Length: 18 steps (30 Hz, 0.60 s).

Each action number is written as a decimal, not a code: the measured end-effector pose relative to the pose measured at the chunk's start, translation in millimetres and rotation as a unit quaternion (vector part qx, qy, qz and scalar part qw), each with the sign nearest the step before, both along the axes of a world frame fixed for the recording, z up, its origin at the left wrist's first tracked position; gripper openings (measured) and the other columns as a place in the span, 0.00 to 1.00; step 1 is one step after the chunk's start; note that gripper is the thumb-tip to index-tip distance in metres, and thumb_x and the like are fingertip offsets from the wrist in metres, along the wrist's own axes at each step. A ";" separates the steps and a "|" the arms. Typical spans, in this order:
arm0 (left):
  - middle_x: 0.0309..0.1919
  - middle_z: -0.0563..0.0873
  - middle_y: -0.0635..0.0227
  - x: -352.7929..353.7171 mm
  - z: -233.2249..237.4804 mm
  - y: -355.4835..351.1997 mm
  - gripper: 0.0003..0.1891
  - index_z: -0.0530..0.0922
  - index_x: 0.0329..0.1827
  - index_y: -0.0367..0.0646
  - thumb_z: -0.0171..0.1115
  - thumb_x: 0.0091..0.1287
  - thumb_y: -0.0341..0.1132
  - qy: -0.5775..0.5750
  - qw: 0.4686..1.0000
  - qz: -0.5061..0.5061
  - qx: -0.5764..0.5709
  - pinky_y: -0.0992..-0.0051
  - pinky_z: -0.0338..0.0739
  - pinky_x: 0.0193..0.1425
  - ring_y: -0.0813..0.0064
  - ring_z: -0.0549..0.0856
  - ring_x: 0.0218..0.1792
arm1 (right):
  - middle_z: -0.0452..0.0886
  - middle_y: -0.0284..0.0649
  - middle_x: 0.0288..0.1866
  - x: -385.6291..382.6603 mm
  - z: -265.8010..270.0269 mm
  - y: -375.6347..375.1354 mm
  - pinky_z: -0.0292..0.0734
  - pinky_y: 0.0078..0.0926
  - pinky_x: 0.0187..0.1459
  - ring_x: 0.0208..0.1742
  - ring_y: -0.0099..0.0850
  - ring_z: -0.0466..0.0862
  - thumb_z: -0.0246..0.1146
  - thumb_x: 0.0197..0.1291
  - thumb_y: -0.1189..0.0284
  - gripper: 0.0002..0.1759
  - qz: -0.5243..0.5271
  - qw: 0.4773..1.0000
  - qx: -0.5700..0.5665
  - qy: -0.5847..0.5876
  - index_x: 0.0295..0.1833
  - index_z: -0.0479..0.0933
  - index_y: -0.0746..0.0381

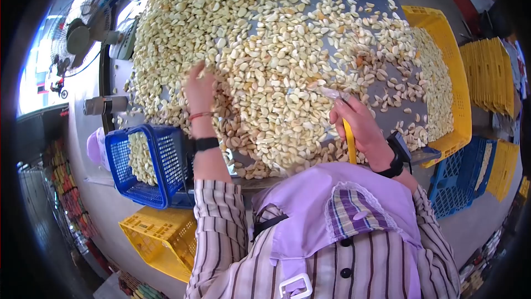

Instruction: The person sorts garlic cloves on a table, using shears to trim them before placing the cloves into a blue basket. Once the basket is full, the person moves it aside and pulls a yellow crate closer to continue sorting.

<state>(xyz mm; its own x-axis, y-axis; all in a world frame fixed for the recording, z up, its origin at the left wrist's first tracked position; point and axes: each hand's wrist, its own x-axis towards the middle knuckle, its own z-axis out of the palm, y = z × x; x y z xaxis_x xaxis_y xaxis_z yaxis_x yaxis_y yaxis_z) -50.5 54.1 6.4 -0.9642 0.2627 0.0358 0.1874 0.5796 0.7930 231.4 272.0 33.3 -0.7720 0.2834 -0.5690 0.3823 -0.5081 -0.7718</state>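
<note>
Pale, bean-like pieces lie heaped across a grey table. My left hand is over the left part of the heap, its fingers bent; whether they touch or hold a piece is too small to tell. A red band and a black strap circle that wrist. My right hand is closed around a tool with a yellow handle and a pale, shiny tip that lies against the pieces. Some browner pieces sit between my hands, nearer to my body.
A blue basket holding pieces stands at the table's left edge, with a yellow crate below it. At the right is a yellow basket of pieces, beside blue crates. A fan stands upper left.
</note>
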 end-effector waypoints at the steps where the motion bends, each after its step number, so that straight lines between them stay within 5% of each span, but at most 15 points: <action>1: 0.43 0.84 0.61 8.4 -0.4 9.6 0.21 0.73 0.60 0.38 0.54 0.63 0.28 -0.198 0.979 0.002 -0.038 0.79 0.73 0.22 0.80 0.77 0.19 | 0.75 0.35 0.29 -0.4 0.6 -0.5 0.64 0.12 0.17 0.15 0.17 0.69 0.49 0.70 0.68 0.17 0.007 1.000 -0.001 0.005 0.58 0.69 0.66; 3: 0.58 0.77 0.51 36.1 -14.9 13.7 0.19 0.78 0.56 0.52 0.55 0.60 0.30 0.100 0.977 -0.151 -0.111 0.70 0.81 0.33 0.64 0.85 0.28 | 0.75 0.35 0.29 -3.1 3.4 -1.2 0.64 0.13 0.17 0.15 0.17 0.69 0.49 0.70 0.68 0.16 0.005 1.000 -0.006 0.009 0.56 0.69 0.66; 4: 0.61 0.74 0.50 54.2 13.4 22.7 0.18 0.80 0.53 0.56 0.55 0.60 0.31 0.042 0.972 -0.174 -0.154 0.70 0.82 0.35 0.62 0.86 0.30 | 0.76 0.34 0.26 -4.8 6.9 -2.6 0.64 0.15 0.16 0.15 0.18 0.70 0.53 0.67 0.66 0.11 -0.019 1.000 -0.012 0.000 0.40 0.72 0.63; 8: 0.59 0.76 0.53 77.1 29.8 9.1 0.17 0.82 0.49 0.56 0.54 0.59 0.29 0.092 0.885 -0.372 -0.264 0.70 0.83 0.37 0.62 0.87 0.32 | 0.76 0.34 0.26 1.2 -5.1 1.7 0.65 0.15 0.17 0.15 0.18 0.70 0.54 0.67 0.66 0.11 -0.032 0.999 -0.030 -0.015 0.39 0.72 0.63; 10: 0.53 0.82 0.56 56.7 39.0 -4.5 0.15 0.82 0.48 0.53 0.55 0.59 0.30 -0.004 0.875 -0.471 -0.111 0.72 0.83 0.38 0.65 0.87 0.31 | 0.76 0.34 0.26 3.1 -7.2 -0.1 0.65 0.15 0.17 0.16 0.18 0.70 0.54 0.67 0.66 0.11 -0.022 0.999 -0.023 -0.012 0.39 0.73 0.63; 12: 0.45 0.85 0.58 25.0 56.2 4.9 0.15 0.82 0.50 0.49 0.56 0.61 0.33 -0.069 0.929 -0.291 -0.220 0.72 0.82 0.38 0.67 0.87 0.31 | 0.77 0.33 0.26 2.1 -5.0 -1.7 0.65 0.15 0.17 0.16 0.18 0.71 0.54 0.67 0.66 0.11 -0.014 1.000 -0.016 -0.009 0.39 0.73 0.63; 14: 0.41 0.86 0.58 -13.6 40.9 11.2 0.16 0.80 0.53 0.43 0.57 0.64 0.37 0.051 0.975 -0.158 -0.148 0.70 0.79 0.38 0.65 0.86 0.33 | 0.76 0.36 0.28 0.1 0.9 -5.6 0.66 0.14 0.17 0.15 0.18 0.70 0.51 0.69 0.68 0.10 -0.008 1.000 -0.003 -0.006 0.40 0.71 0.64; 16: 0.47 0.83 0.54 -53.1 8.2 20.6 0.17 0.80 0.52 0.41 0.57 0.64 0.39 0.175 0.965 -0.113 -0.162 0.62 0.77 0.49 0.54 0.82 0.45 | 0.77 0.34 0.27 2.0 -1.0 -4.7 0.66 0.14 0.18 0.16 0.18 0.70 0.52 0.68 0.67 0.11 -0.008 1.000 0.004 -0.006 0.40 0.72 0.63; 18: 0.47 0.82 0.55 -66.2 -6.1 44.4 0.16 0.80 0.50 0.41 0.57 0.64 0.39 0.165 0.956 -0.091 -0.225 0.61 0.77 0.48 0.53 0.82 0.46 | 0.77 0.32 0.27 1.5 2.4 -4.7 0.65 0.13 0.19 0.17 0.16 0.70 0.54 0.68 0.64 0.12 -0.009 1.000 0.009 -0.012 0.40 0.74 0.62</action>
<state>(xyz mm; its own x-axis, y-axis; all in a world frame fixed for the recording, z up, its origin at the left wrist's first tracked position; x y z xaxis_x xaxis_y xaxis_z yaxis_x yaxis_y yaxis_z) -116.7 98.5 0.2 -0.8565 0.4859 0.1740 0.5150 0.7822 0.3507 232.9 267.3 35.8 -0.7529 0.3076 -0.5818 0.3913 -0.5015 -0.7716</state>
